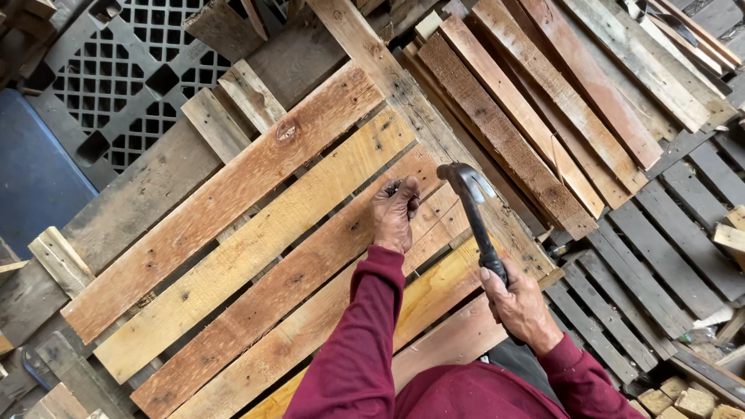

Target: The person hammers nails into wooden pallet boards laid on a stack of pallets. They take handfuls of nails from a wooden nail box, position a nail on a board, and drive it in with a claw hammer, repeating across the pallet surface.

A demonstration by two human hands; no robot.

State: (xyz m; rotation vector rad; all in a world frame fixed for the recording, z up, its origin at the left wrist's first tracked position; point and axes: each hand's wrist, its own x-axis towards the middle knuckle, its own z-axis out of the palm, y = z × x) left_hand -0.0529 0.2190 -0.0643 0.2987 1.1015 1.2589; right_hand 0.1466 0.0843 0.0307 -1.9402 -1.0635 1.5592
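Hammer [472, 203], which I judge steel-headed, top-heavy and rigid, sits raised over the pallet's [233, 256] right edge, my right hand [518, 301] clenched low on its handle where leverage is best, left hand [394, 213] pinching something small, likely a nail, against a board.

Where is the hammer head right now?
In the head view, the hammer head is raised just right of the left hand, above the wooden pallet; the right hand grips its handle.

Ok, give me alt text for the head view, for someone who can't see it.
Right hand grips a claw hammer, its head raised beside the left hand, which pinches something small against a wooden pallet. Loose planks lie stacked beyond.
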